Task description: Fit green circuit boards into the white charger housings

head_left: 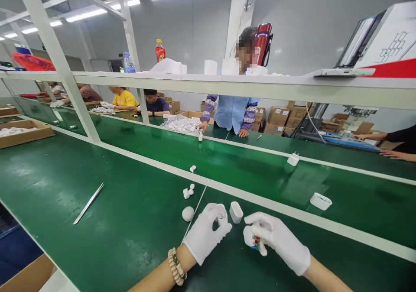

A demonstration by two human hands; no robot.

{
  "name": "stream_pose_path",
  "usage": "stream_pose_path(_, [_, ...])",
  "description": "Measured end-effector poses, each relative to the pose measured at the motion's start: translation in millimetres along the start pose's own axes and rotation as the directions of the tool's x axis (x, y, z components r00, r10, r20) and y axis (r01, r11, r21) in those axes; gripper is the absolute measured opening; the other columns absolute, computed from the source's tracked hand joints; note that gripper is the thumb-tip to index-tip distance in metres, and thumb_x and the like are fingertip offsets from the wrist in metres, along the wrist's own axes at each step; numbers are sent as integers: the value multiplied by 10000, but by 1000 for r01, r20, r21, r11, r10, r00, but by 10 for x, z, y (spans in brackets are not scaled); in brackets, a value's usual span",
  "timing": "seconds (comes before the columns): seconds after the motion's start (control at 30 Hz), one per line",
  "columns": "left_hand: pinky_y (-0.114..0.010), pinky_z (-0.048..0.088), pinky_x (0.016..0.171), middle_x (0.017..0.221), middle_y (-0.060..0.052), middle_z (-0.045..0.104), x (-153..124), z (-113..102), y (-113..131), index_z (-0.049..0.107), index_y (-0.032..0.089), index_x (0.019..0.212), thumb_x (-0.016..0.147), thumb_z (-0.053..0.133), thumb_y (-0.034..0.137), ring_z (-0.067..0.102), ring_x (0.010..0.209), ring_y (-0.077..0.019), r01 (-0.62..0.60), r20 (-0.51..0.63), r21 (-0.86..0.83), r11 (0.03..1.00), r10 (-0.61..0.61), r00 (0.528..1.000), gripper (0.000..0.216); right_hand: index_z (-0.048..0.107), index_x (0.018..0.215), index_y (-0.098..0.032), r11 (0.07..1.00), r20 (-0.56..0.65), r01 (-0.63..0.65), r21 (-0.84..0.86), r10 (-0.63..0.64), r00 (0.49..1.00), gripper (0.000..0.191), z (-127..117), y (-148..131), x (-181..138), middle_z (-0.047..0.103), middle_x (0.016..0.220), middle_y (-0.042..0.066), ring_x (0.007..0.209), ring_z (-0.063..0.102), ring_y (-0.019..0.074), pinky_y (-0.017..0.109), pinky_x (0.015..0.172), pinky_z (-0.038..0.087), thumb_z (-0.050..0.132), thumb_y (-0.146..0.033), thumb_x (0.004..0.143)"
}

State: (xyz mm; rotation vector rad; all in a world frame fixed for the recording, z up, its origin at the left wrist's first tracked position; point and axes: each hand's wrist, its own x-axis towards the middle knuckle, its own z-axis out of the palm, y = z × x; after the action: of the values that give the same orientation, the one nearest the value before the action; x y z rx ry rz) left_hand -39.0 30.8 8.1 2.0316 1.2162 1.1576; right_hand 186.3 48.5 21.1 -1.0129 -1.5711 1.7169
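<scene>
My left hand (208, 231), in a white glove with a beaded bracelet at the wrist, pinches a small white plastic piece (222, 214) between thumb and fingers. To its right, a hollow white oval housing (236, 212) stands on the green table, apart from both hands. My right hand (279, 240), also gloved, has its fingers closed on a small electronic part (256, 241) with red, green and blue bits showing. Its exact kind is partly hidden by the fingers. Left of my left hand lie a round white piece (188, 214) and several small white pieces (187, 192).
Tweezers (88, 203) lie on the table at the left. A green conveyor belt (234, 157) behind a pale rail carries a white housing (321, 201) and a plug-like white piece (293, 159). A shelf (201, 83) crosses above. A co-worker (230, 112) stands opposite.
</scene>
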Motion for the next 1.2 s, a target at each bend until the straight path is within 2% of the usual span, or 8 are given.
stream_pose_path(0.2, [-348,443,898,922,-9,551,23,26,-51,502,211,881,873,545,153,534,906,-164,-21,21,36,999,20,1000,73,531,1171,-170,946,-181,-114,-305,60,982,527,31,376,-475,604,807,29,600,555,132,270,521,486,545,-580,839])
stream_pose_path(0.33, [-318,472,847,917,14,540,6,60,-49,506,218,938,860,550,132,548,817,-129,2,52,-59,998,1,999,124,655,1127,-214,794,-113,-231,-562,203,973,342,-175,336,-788,625,748,23,512,515,113,260,504,474,514,-412,887])
stream_pose_path(0.4, [-314,487,848,889,32,551,-15,74,-40,505,226,1012,834,579,119,568,788,-118,27,79,-118,993,-17,997,221,676,1141,-248,687,-77,-126,-716,102,992,309,-288,241,-819,674,870,57,695,613,175,316,658,522,509,-319,891])
stream_pose_path(0.5, [-356,476,942,1011,15,598,-53,84,-13,454,245,1182,744,676,110,611,924,-147,94,106,-137,986,-80,991,510,550,1332,-283,573,199,177,-800,-25,980,539,-390,120,-694,547,1344,97,1206,515,291,460,1021,392,647,-243,804])
stream_pose_path(0.63, [-385,460,987,1172,-38,566,-97,64,72,456,231,1197,686,718,109,581,1064,-191,80,140,-118,990,-64,988,587,645,1174,-262,643,431,380,-665,-84,898,406,-349,140,-478,580,1304,72,1319,418,283,480,1105,280,701,-233,773])
stream_pose_path(0.83, [-347,496,887,1103,-40,561,-119,10,204,491,227,1121,707,667,99,582,950,-175,-115,97,-68,991,121,988,468,637,929,-218,774,307,366,-516,-232,923,98,-216,260,-463,620,977,44,858,616,159,333,844,511,589,-276,866])
stream_pose_path(1.03, [-347,475,949,1153,-40,551,-124,20,192,472,258,1199,727,687,111,561,1067,-193,-196,84,-53,979,200,976,539,517,1167,-217,803,173,247,-542,-181,968,427,-135,402,-443,463,1176,98,861,599,150,339,805,525,652,-167,765])
stream_pose_path(1.2, [-340,460,987,1213,-45,541,-162,32,177,460,272,1266,767,686,140,543,1126,-193,-197,140,-45,979,202,969,563,591,1021,-211,803,92,228,-550,-213,973,299,-83,217,-458,534,1150,82,973,596,201,346,852,517,711,-215,747])
